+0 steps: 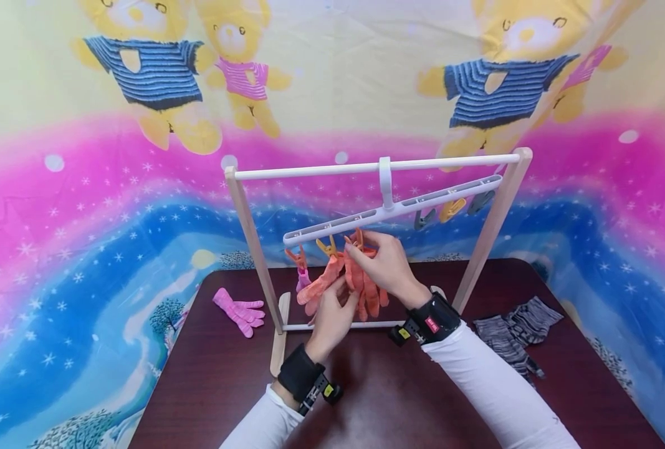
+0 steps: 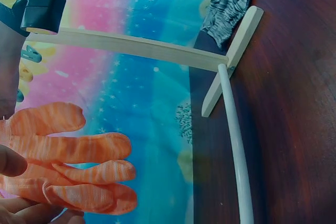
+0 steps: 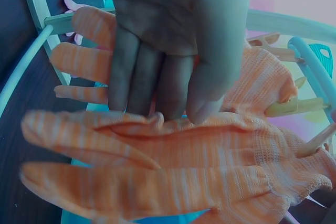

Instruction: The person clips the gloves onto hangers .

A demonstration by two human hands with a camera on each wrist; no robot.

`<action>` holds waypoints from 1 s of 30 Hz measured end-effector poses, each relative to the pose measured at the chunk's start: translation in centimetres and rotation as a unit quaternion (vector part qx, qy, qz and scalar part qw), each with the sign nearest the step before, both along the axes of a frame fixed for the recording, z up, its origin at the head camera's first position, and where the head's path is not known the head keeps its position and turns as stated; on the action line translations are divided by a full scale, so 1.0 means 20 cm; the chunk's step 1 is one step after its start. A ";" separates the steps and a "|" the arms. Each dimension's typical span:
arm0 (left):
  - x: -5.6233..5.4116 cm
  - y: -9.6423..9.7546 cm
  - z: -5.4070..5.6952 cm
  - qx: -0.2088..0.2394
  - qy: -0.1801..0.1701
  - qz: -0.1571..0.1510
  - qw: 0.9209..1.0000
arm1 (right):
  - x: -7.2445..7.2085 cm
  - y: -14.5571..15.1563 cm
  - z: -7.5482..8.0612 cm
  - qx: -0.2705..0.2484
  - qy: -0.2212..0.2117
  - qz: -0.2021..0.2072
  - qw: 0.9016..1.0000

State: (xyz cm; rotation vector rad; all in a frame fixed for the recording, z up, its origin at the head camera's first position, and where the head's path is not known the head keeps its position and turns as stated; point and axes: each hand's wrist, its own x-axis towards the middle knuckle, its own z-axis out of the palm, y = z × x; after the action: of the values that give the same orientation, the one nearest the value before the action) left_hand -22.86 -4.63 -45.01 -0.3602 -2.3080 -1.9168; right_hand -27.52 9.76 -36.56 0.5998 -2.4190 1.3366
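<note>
A white clip hanger [image 1: 366, 218] hangs tilted, its left end lower. My right hand [image 1: 388, 265] pinches an orange clothespin [image 1: 358, 237] under its bar, at the cuff of an orange knit glove [image 1: 368, 287]. My left hand [image 1: 332, 318] holds this glove lower down between thumb and fingers; the left thumb [image 2: 11, 161] lies over it in the left wrist view. Beside it, another orange glove [image 1: 320, 284] hangs from a yellow clothespin [image 1: 326, 247]. At the hanger's left end, a red-orange clothespin [image 1: 296, 255] holds something pink [image 1: 303, 277]. The right fingertips are outside the right wrist view.
A wooden rack [image 1: 252, 249] with a white top rod [image 1: 310, 169] carries the hanger. A pink glove [image 1: 241, 312] lies on the dark table [image 1: 197, 386] at left, grey knit gloves [image 1: 511, 333] at right. Yellow and grey-blue clothespins [image 1: 452, 210] hang on the hanger's right half.
</note>
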 end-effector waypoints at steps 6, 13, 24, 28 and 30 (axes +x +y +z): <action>0.01 0.00 -0.03 -0.035 -0.009 0.003 0.999 | 0.00 0.02 -0.02 0.005 0.003 -0.007 1.000; 0.01 0.00 -0.07 -0.066 -0.021 -0.008 0.998 | -0.01 0.04 -0.05 0.006 0.005 -0.018 1.000; 0.03 -0.02 -0.11 -0.093 -0.046 -0.010 0.995 | 0.00 0.08 -0.11 0.011 -0.022 -0.022 0.999; 0.03 -0.02 -0.13 -0.120 -0.038 -0.004 0.992 | 0.00 0.10 -0.14 0.025 -0.031 -0.024 0.999; 0.03 -0.02 -0.14 -0.126 -0.038 -0.004 0.991 | 0.00 0.11 -0.15 0.031 -0.033 -0.023 0.999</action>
State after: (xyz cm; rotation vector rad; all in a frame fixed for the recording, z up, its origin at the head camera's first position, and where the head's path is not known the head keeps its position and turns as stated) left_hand -22.25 -5.08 -47.84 -0.3267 -2.6095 -1.6707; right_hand -27.49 11.93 -39.54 0.5199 -2.5200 1.2861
